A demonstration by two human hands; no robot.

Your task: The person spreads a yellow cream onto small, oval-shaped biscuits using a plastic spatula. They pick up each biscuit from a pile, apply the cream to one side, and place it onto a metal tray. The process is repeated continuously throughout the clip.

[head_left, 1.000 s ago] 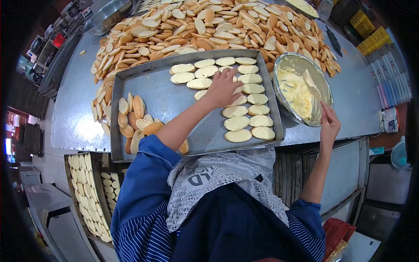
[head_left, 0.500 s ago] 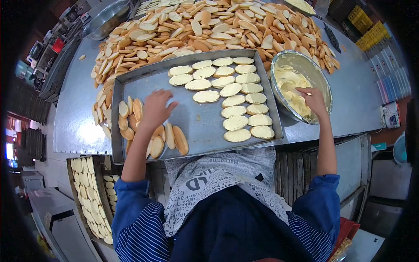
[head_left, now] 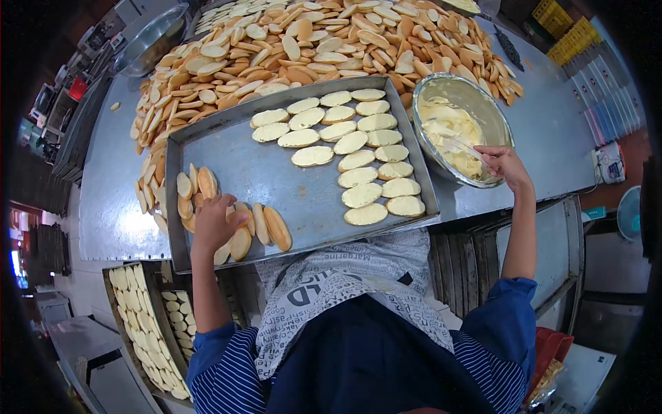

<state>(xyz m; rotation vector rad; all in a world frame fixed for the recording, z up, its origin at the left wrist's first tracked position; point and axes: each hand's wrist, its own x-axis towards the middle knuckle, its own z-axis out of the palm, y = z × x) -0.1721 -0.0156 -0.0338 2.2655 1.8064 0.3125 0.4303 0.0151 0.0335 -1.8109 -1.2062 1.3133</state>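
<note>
Bread slices spread with cream (head_left: 312, 156) lie flat in a large metal tray (head_left: 238, 155), their pale yellow tops facing up. They fill the tray's right side, two across at the near end and wider toward the far edge. Plain slices (head_left: 277, 229) are bunched in the near left corner, some overlapping, a few with brown crust showing. Just beside the tray's right wall, a round metal bowl (head_left: 498, 117) holds thick yellow cream (head_left: 448, 124) heaped unevenly.

The hands are well apart. The left hand (head_left: 215, 224) is over the plain slices, fingers curved down and thumb spread away from them; whether it grips a slice cannot be told. The right hand (head_left: 505, 165) is closed on the handle of a spreader (head_left: 462, 146), whose blade is at the cream inside the bowl.

Both containers rest on a grey metal table (head_left: 114, 196). A big pile of plain bread (head_left: 331, 45) covers its far part, with a wide steel bowl (head_left: 155, 45) at the far left. Below the near left edge stands another tray of pale slices (head_left: 138, 310). Yellow crates (head_left: 571, 41) are stacked at the far right.
</note>
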